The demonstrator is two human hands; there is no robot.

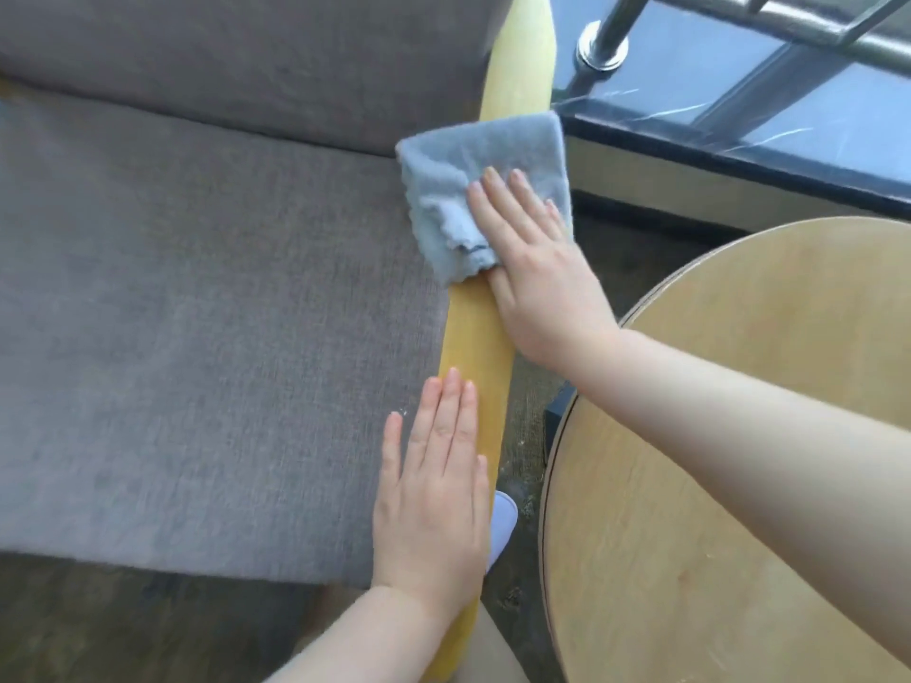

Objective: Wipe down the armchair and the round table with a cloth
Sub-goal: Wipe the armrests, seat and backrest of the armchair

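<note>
Right hand (pixel 537 268) flat, pressing cloth (pixel 473 184) on armchair's (pixel 197 288) wooden armrest (pixel 480 337) — left hand (pixel 434 490) flat, steadying near edge; firm lengthwise strokes suit best.

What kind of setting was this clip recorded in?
Probably a sitting corner by a window in a home or hotel room: a grey-cushioned armchair with wooden arms, a round wooden table and a metal railing along the glass.

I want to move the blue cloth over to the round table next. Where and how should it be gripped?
Probably pinch the bunched, wavy-edged folds of the blue cloth that hang off the yellow armrest on the seat side, coming from above and the left. The rest lies flat under the right hand, leaving little to grip there; the loose folds stand free.
</note>
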